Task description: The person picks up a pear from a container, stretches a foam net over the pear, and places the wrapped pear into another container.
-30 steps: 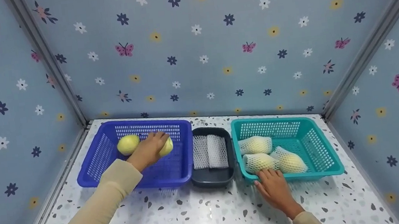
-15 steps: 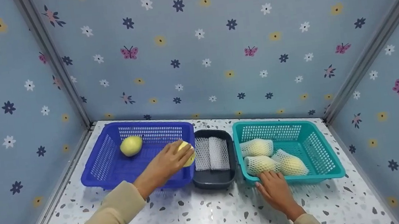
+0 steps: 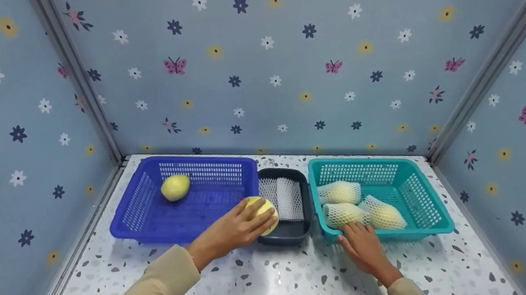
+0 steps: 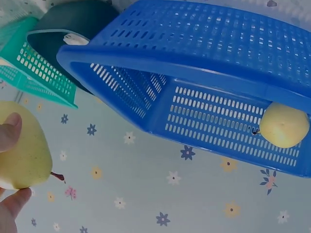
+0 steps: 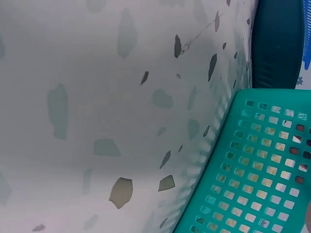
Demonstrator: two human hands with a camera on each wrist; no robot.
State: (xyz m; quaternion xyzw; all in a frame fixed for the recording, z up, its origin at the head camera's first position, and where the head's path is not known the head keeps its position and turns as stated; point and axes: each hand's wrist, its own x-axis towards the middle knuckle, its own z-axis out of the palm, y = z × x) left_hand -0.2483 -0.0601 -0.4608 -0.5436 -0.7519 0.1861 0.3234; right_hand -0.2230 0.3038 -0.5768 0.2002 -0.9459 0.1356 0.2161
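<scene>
My left hand [image 3: 235, 227] grips a pale yellow pear [image 4: 26, 155] between fingers and thumb; its brown stem shows in the left wrist view. The hand is between the blue basket [image 3: 154, 231] and the dark grey tray [image 3: 283, 239], overlapping the tray's near left side in the head view. Another pear [image 3: 176, 187] lies at the back left of the blue basket. My right hand [image 3: 366, 252] holds the front rim of the teal basket [image 3: 412, 195], fingers over the rim beside several pears [image 3: 384, 215] in white foam nets. The right wrist view shows mainly the basket's slotted wall.
White foam net sleeves [image 3: 290, 199] lie in the dark tray between the two baskets. All three containers stand in a row on a speckled white table [image 3: 278, 284]. A flower-patterned panel [image 3: 253, 59] rises close behind, with side panels left and right.
My left hand has lifted the pear out of the blue basket and carried it right to the tray's edge. The right hand stays on the teal basket's rim.
</scene>
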